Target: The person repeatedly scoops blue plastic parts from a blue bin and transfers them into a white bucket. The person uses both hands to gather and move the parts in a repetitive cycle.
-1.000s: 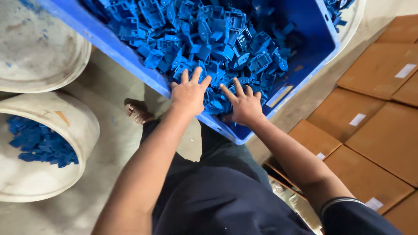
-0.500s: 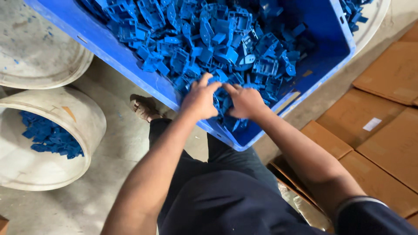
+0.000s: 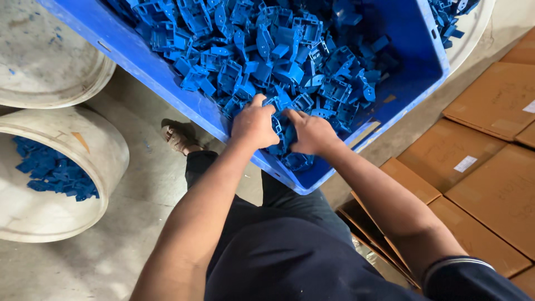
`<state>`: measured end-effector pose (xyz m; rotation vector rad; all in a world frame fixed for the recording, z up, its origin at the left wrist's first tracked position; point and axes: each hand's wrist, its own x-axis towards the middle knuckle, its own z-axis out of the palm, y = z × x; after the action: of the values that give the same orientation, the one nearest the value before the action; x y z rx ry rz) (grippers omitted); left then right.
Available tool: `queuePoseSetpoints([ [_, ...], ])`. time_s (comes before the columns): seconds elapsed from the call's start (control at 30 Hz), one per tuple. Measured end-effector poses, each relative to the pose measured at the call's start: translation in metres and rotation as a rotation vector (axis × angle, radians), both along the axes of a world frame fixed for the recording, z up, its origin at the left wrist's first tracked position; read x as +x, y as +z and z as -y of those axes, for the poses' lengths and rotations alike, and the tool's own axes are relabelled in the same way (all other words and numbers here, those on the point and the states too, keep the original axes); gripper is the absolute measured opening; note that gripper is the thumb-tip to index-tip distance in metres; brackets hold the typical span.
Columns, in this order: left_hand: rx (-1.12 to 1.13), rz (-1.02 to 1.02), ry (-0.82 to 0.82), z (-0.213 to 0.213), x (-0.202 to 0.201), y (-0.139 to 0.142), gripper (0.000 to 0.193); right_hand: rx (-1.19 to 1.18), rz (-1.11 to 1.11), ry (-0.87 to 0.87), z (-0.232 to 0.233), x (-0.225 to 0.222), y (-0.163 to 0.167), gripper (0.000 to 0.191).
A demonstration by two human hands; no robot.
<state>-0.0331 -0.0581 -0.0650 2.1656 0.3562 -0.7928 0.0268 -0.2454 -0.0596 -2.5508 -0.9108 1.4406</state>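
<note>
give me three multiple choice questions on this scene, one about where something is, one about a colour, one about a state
1. Where are both hands?
A. in the near corner of the blue crate
B. inside the white bucket
C. on the cardboard boxes

2. What colour are the plastic parts in the crate?
A. red
B. blue
C. yellow

3. How are the hands set?
A. flat and spread wide
B. closed around a clump of parts
C. hanging clear of everything

Answers:
1 A: the left hand and right hand sit among the parts at the near corner of the blue crate.
2 B: the plastic parts are all blue.
3 B: the fingers of both hands curl in around parts between them.
</note>
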Motion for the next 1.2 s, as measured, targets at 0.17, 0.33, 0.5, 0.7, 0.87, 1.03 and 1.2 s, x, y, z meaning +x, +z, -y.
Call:
queuePoseSetpoints([
  [0.17,-0.059,-0.036,0.173,-0.021,-0.002,-0.009,0.062,0.092,0.203,0.169,0.007,-0.015,0.030,0.072],
  [0.33,-0.413,0.208,0.433,-0.039,-0.010,-0.016,0.057,-0.017,0.269,0.313,-0.002,-0.028,0.046,0.088],
  [0.5,-0.960,-0.028,0.814,-0.055,-0.020,-0.009,0.055,-0.005,0.088,0.162,-0.018,0.008,0.020,0.097],
  [0.7,-1.168,0.081,0.882,-0.063,-0.045,0.006,0.058,0.078,0.086,0.129,0.010,0.002,0.008,0.063],
  [0.87,-1.301,0.098,0.973,-0.071,-0.087,0.027,0.060,0.220,0.116,-0.145,0.029,0.008,0.004,0.036],
  [1.03,-1.333,0.131,1.043,-0.082,-0.111,0.037,0.062,0.291,0.035,-0.271,0.025,0.030,0.003,0.038],
  [1.2,-1.334,0.158,1.072,-0.095,-0.136,0.036,0.060,0.301,0.154,0.202,-0.024,0.013,0.011,0.078],
])
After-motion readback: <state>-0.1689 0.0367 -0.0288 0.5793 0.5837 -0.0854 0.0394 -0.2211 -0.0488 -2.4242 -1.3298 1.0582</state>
